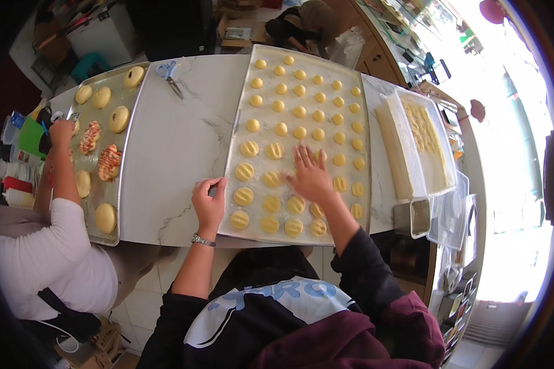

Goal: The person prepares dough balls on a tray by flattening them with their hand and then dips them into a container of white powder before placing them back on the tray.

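A large baking tray [229,206] lined with pale paper lies in front of me, covered in rows of small yellow dough pieces. In the far rows they are smooth round balls [300,90]; in the near rows they are flattened discs [244,196] with finger-like grooves. My right hand [311,175] is laid flat over the middle rows, fingers stretched out, hiding the pieces beneath it. At the tray's left edge, my left hand [208,200] has its fingers curled in and its thumb and fingertips at the rim, seemingly gripping it.
Left of me a co-worker's hand [61,132] works over a second tray [124,178] with larger buns, some topped in red and white. Blue-handled scissors [168,75] lie on the marble table [178,129]. To the right stand a clear plastic tub [409,147] and a metal loaf tin [412,218].
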A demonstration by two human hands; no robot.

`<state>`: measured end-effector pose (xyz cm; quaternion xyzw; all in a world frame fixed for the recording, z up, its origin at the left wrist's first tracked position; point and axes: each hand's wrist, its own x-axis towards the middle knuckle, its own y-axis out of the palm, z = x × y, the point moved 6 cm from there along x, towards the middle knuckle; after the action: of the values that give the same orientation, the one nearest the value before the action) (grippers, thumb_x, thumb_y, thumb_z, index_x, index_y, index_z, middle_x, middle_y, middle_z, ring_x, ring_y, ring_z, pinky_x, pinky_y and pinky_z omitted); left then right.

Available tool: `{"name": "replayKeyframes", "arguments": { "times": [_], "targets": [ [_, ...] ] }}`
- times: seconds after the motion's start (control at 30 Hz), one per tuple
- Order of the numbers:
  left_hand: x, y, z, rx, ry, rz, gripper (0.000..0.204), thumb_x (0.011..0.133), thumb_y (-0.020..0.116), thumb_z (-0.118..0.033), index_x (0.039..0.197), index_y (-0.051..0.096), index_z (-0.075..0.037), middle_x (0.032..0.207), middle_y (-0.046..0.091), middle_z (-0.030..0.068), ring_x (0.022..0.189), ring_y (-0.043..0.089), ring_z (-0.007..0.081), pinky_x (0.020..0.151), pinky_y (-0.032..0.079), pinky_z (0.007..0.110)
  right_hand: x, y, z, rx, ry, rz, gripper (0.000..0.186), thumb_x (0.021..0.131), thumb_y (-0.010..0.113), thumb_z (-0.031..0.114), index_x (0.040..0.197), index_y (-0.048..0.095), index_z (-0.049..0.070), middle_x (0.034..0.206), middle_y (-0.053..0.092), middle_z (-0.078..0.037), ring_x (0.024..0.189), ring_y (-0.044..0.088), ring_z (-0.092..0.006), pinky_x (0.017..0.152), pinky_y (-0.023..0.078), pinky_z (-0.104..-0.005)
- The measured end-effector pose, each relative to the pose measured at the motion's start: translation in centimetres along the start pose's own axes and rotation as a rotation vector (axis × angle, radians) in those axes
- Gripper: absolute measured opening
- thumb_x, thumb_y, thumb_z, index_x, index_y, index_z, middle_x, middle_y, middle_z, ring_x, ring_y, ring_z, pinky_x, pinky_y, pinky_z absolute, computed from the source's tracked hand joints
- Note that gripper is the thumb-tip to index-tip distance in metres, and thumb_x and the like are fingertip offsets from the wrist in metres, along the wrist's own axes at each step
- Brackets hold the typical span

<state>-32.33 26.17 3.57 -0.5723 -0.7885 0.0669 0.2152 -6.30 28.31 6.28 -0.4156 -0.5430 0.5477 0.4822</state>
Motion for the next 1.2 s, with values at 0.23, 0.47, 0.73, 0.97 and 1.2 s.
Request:
{"name": "replayKeyframes", "arguments": {
  "times": [0.23, 0.47, 0.73, 0.97, 1.2],
  "targets": [
    [-0.2, -0.9, 0.8, 0.042, 0.0, 0.0, 0.013, 0.078, 0.066, -0.014, 0.08, 0.063, -0.002, 0.079, 0.062, 0.0082, 0.074, 0.057, 0.0215, 0.07, 0.045, 0.031, 0.4, -6.6, -1.5, -0.004, 0.089, -0.195, 0.07, 0.09, 0.034, 0.048, 0.139, 0.016, 0.0, 0.145, 0.02, -0.015, 0.136, 0.015, -0.0239, 0.109, -0.003, -0.048],
    [-0.1, -0.1, 0.9, 0.014, -0.055, 0.024, 0.014, 0.08, 0.066, -0.014, 0.081, 0.063, -0.001, 0.079, 0.062, 0.0074, 0.076, 0.058, 0.0192, 0.072, 0.046, 0.03, -1.4, 0.2, -4.3, 0.046, 0.147, 0.186, 0.073, 0.09, 0.031, 0.052, 0.138, 0.018, 0.0, 0.143, 0.023, -0.016, 0.135, 0.017, -0.0241, 0.109, -0.002, -0.0478],
    [-0.2, -0.1, 0.4, -0.019, -0.089, 0.037, 0.015, 0.081, 0.065, -0.014, 0.083, 0.063, 0.001, 0.081, 0.061, 0.0077, 0.074, 0.058, 0.0163, 0.069, 0.047, 0.028, -3.4, -0.1, -8.5, 0.16, 0.354, 0.171, 0.071, 0.091, 0.024, 0.052, 0.139, 0.018, 0.001, 0.145, 0.019, -0.015, 0.136, 0.014, -0.0239, 0.109, -0.003, -0.0473],
    [-0.3, -0.5, 1.1, -0.028, -0.121, 0.019, 0.016, 0.081, 0.065, -0.014, 0.083, 0.063, 0.001, 0.081, 0.061, 0.0081, 0.073, 0.058, 0.0164, 0.068, 0.046, 0.028, -3.5, -7.5, -10.0, 0.039, 0.328, -0.266, 0.069, 0.091, 0.021, 0.052, 0.139, 0.018, 0.002, 0.146, 0.018, -0.013, 0.136, 0.013, -0.0227, 0.11, -0.002, -0.0448],
    [-0.2, -0.3, 1.1, 0.01, -0.078, 0.026, 0.017, 0.081, 0.065, -0.015, 0.085, 0.063, 0.001, 0.081, 0.061, 0.0082, 0.073, 0.057, 0.0163, 0.069, 0.046, 0.028, -5.1, 0.5, -13.5, 0.036, 0.432, 0.18, 0.068, 0.091, 0.023, 0.05, 0.139, 0.019, 0.001, 0.145, 0.02, -0.014, 0.135, 0.017, -0.0234, 0.11, 0.003, -0.0448]
  ]
}}
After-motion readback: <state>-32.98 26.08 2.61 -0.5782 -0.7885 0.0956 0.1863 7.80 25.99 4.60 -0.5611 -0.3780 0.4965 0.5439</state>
